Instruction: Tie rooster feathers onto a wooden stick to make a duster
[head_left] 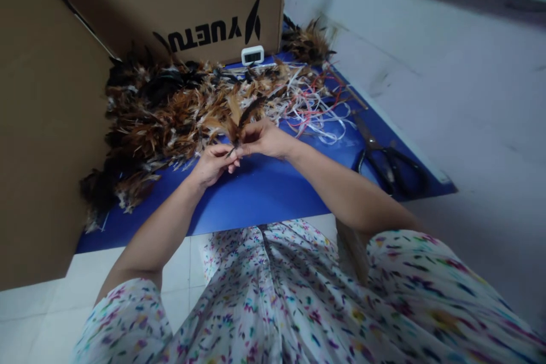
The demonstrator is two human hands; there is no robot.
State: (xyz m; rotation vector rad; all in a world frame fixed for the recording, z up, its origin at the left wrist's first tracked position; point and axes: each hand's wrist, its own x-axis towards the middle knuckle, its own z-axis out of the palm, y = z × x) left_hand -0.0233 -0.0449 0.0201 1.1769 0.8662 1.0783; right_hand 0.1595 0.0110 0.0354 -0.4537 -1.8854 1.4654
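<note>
Close together above the blue tabletop (256,193), my two hands meet at a small bunch of feathers (235,116), brown with one dark plume. My left hand (215,164) pinches the lower end, where a short dark tip pokes out between thumb and finger. The fingers of my right hand (265,139) are closed on the same feathers from the right side. Just behind both hands lies a broad pile of brown, tan and black feathers (170,114). The bunch's base is partly hidden by my fingers.
Tangled white and red ribbons (322,119) lie right of the pile. Black-handled scissors (390,162) rest near the right edge. A small white digital clock (252,55) stands before a cardboard box (183,0). Another feather bunch (309,42) sits at the back corner; a wall rises right.
</note>
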